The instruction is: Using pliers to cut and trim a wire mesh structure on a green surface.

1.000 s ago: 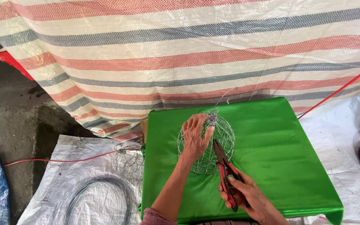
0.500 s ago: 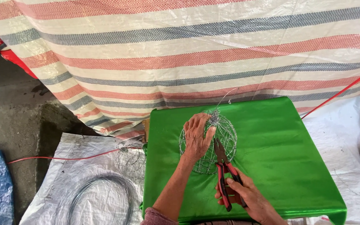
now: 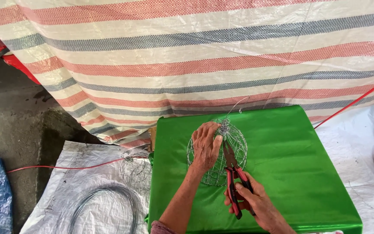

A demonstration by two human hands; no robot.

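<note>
So, the wire dome (image 3: 218,152) sits on the green bench (image 3: 291,173), toward its near-left part, rounded side up with the twisted knot of wire at the far end. From what I can see it's thin open mesh, so I'd guess very light and springy, easy to dent if I lean on it, and probably pokey at the cut ends. Best hold looks like a flat palm over the top, not a squeeze.

That's how the left hand (image 3: 205,147) has it: fingers spread and laid over the left side of the dome, pressing it to the bench. The right hand (image 3: 256,206) is wrapped around the red handles of the pliers (image 3: 232,173), just near of the dome, with the nose reaching over the mesh beside the left thumb, pointing at the knot. Can't tell if the nose is biting a wire.

Off the bench, left, another mesh piece (image 3: 136,168) and a wire coil (image 3: 104,208) lie on a white sack.
</note>
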